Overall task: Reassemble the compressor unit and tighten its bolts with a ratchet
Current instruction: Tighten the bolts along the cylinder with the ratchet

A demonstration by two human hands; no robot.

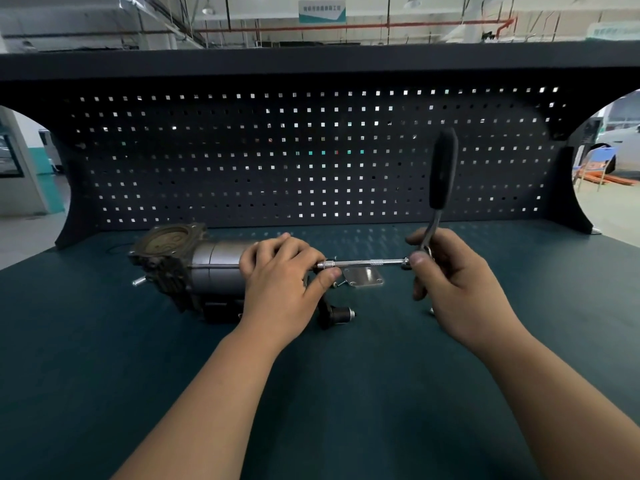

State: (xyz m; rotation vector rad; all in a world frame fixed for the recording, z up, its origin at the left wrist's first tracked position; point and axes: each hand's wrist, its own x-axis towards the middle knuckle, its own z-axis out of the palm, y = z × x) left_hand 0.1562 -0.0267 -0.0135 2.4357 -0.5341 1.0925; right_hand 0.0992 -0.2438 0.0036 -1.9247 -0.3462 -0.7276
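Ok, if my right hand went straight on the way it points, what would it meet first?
Likely your left hand, holding the extension bar; the metal plate between seems lower, but depth is unclear.

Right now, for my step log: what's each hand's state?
The left hand pinches the extension bar at the compressor.
The right hand grips the ratchet near its head.

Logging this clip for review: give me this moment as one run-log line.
left grip: pinches extension bar at compressor end | right grip: holds ratchet head, handle upright | bolt contact: hidden | bench: metal plate, loose screw near bar
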